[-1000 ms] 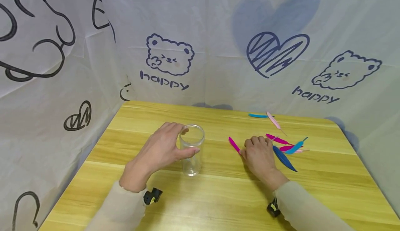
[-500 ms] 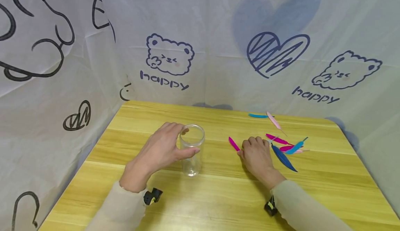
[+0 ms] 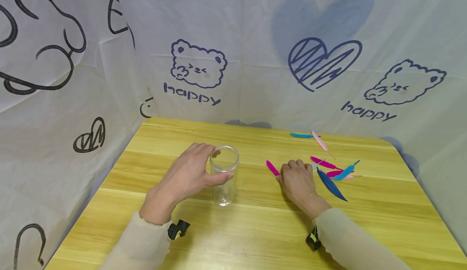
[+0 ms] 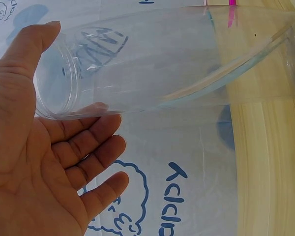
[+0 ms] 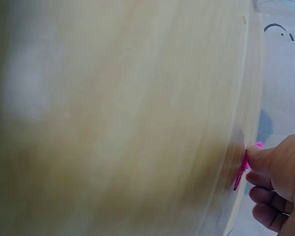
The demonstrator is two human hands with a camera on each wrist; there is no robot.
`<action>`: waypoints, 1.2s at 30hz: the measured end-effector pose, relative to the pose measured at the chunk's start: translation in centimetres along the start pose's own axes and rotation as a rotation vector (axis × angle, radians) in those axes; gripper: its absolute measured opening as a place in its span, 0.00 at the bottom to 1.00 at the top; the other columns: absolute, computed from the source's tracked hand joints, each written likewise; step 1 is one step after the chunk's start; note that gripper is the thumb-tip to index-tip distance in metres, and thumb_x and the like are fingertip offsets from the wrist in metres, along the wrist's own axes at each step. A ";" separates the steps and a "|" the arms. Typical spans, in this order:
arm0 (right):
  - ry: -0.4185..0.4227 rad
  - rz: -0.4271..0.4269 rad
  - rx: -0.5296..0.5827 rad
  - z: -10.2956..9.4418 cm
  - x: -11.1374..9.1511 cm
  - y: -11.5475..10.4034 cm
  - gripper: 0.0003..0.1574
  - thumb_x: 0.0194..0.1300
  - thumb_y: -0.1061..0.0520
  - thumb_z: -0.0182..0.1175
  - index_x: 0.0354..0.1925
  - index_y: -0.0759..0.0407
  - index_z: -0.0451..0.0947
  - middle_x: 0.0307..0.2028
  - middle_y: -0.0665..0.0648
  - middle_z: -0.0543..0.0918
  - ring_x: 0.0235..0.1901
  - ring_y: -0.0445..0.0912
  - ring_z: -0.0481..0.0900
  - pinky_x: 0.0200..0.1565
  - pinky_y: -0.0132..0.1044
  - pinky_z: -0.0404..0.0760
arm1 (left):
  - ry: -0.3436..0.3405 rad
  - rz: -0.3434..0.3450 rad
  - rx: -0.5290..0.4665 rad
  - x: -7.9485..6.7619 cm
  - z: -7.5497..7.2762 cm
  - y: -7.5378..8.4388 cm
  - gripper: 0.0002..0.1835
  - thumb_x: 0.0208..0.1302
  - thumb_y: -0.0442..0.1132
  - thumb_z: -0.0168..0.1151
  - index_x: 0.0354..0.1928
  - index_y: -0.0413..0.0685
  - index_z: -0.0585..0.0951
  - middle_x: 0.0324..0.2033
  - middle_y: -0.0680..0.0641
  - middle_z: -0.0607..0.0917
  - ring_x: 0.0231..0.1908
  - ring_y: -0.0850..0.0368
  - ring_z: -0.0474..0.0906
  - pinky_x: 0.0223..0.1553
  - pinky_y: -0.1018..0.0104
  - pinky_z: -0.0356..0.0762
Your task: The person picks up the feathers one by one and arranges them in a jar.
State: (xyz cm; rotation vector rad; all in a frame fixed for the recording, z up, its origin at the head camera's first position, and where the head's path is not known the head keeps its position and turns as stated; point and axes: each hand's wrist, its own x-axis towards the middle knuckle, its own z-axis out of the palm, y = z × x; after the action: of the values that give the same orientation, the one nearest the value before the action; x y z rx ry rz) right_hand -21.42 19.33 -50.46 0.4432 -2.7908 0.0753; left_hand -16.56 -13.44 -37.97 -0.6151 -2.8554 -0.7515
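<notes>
A clear jar (image 3: pixel 224 193) stands upright on the table. My left hand (image 3: pixel 189 174) holds it near the rim between thumb and forefinger; in the left wrist view the other fingers hang loosely beside the jar (image 4: pixel 152 59). A pale curved band shows through its wall, perhaps a reflection. To the right, my right hand (image 3: pixel 300 185) pinches a magenta feather (image 3: pixel 272 167) low at the table, its tip pointing away to the left. The right wrist view shows the magenta feather (image 5: pixel 241 172) at the thumb tip. A dark blue feather (image 3: pixel 331 185) lies just right of that hand.
More feathers lie right of the hand: a magenta feather (image 3: pixel 324 163), a light blue feather (image 3: pixel 343 173) and a whitish feather (image 3: pixel 315 165). Farther back are a blue feather (image 3: pixel 300 135) and a pale pink feather (image 3: pixel 319 141). A printed white cloth (image 3: pixel 255 91) borders the wooden table (image 3: pixel 233 241).
My right hand has slid slightly left, uncovering more of the whitish feather. The magenta feather's tip has shifted a little left. The dark blue feather moved slightly left early on. The left hand stays put.
</notes>
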 end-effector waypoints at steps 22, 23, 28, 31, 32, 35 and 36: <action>-0.158 -0.010 0.070 -1.1 1.0 0.1 0.08 0.68 0.52 0.72 0.35 0.54 0.85 0.34 0.52 0.82 0.41 0.54 0.75 0.53 0.60 0.73 | -0.005 0.004 -0.003 0.2 0.2 0.2 0.39 0.60 0.68 0.73 0.62 0.47 0.81 0.54 0.49 0.85 0.61 0.48 0.77 0.62 0.49 0.79; -0.171 -0.004 0.072 -1.2 1.0 0.2 0.08 0.69 0.52 0.72 0.35 0.54 0.85 0.34 0.52 0.82 0.42 0.54 0.75 0.53 0.61 0.73 | -0.004 0.004 -0.001 0.2 0.2 0.2 0.38 0.60 0.68 0.73 0.61 0.47 0.81 0.53 0.49 0.85 0.61 0.49 0.77 0.62 0.49 0.79; -0.225 -0.047 0.096 -1.5 1.6 0.7 0.06 0.69 0.54 0.71 0.35 0.53 0.87 0.34 0.51 0.84 0.40 0.53 0.77 0.52 0.61 0.74 | 0.004 0.009 -0.002 0.1 0.2 0.2 0.39 0.59 0.68 0.73 0.61 0.47 0.81 0.54 0.49 0.85 0.61 0.49 0.77 0.63 0.50 0.79; -0.240 -0.101 0.100 -1.7 2.1 0.8 0.04 0.68 0.56 0.72 0.35 0.53 0.87 0.35 0.51 0.85 0.39 0.52 0.77 0.50 0.61 0.75 | 0.005 0.001 -0.006 0.1 0.2 0.2 0.39 0.59 0.68 0.73 0.61 0.47 0.81 0.55 0.48 0.85 0.61 0.49 0.77 0.63 0.49 0.78; -0.243 -0.116 0.095 -1.7 2.3 0.8 0.03 0.68 0.56 0.72 0.35 0.53 0.88 0.35 0.51 0.86 0.39 0.52 0.77 0.50 0.60 0.75 | 0.004 -0.003 -0.006 0.1 0.2 0.1 0.39 0.59 0.68 0.73 0.61 0.47 0.81 0.55 0.49 0.85 0.61 0.49 0.77 0.63 0.49 0.78; -0.250 -0.153 0.067 -1.7 2.4 0.7 0.03 0.68 0.56 0.71 0.36 0.53 0.87 0.36 0.51 0.86 0.40 0.52 0.76 0.50 0.59 0.75 | 0.000 -0.014 -0.010 0.1 0.2 0.1 0.39 0.59 0.68 0.73 0.62 0.47 0.81 0.56 0.49 0.85 0.61 0.49 0.77 0.63 0.48 0.79; -0.249 -0.162 0.051 -1.6 2.3 0.7 0.03 0.69 0.56 0.71 0.36 0.53 0.86 0.36 0.51 0.85 0.40 0.52 0.76 0.51 0.59 0.75 | -0.001 -0.015 -0.012 0.1 0.2 0.1 0.39 0.59 0.68 0.73 0.62 0.47 0.81 0.56 0.49 0.85 0.61 0.49 0.77 0.63 0.48 0.79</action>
State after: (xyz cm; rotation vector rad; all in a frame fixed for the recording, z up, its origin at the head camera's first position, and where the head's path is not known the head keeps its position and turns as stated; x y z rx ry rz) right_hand -23.21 19.47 -48.18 0.7355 -2.9871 0.0580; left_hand -16.58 -13.28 -38.06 -0.5963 -2.8618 -0.7706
